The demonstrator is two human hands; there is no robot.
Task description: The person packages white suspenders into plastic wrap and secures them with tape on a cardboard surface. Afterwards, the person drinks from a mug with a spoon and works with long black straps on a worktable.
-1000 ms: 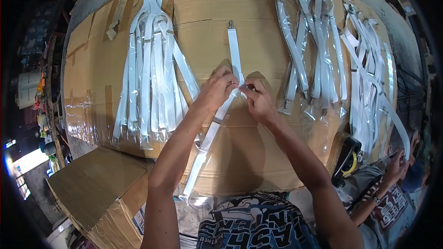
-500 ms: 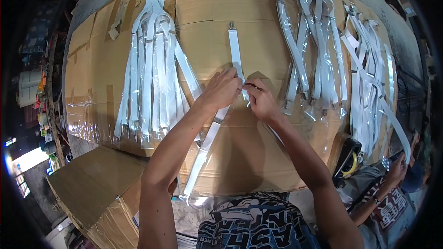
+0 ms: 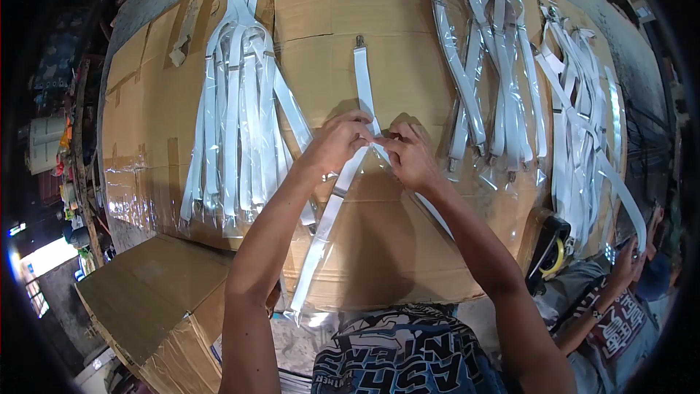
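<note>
A pair of white suspenders [image 3: 364,80] lies on the cardboard in front of me, its metal clip [image 3: 359,41] pointing away. Two straps spread toward me from the crossing point, one running down left with clear plastic at its end, the other passing under my right forearm. My left hand [image 3: 340,143] has its fingers closed at the crossing. Pressed against the same spot from the other side are the thumb and forefinger of my right hand [image 3: 410,156]. The exact point of their grip is partly hidden by the fingers.
On the left lies a bundle of white suspenders [image 3: 240,102] in clear plastic. More wrapped suspenders [image 3: 503,66] and a further pile [image 3: 580,117] lie right. A tape dispenser [image 3: 548,248] stands near the right edge. Another person's hand [image 3: 625,263] holds a white strap. A cardboard box [image 3: 153,292] stands lower left.
Both hands and the suspenders have shifted slightly left. My hands' fingers have changed position at the crossing, and more of the right strap shows below my right hand.
</note>
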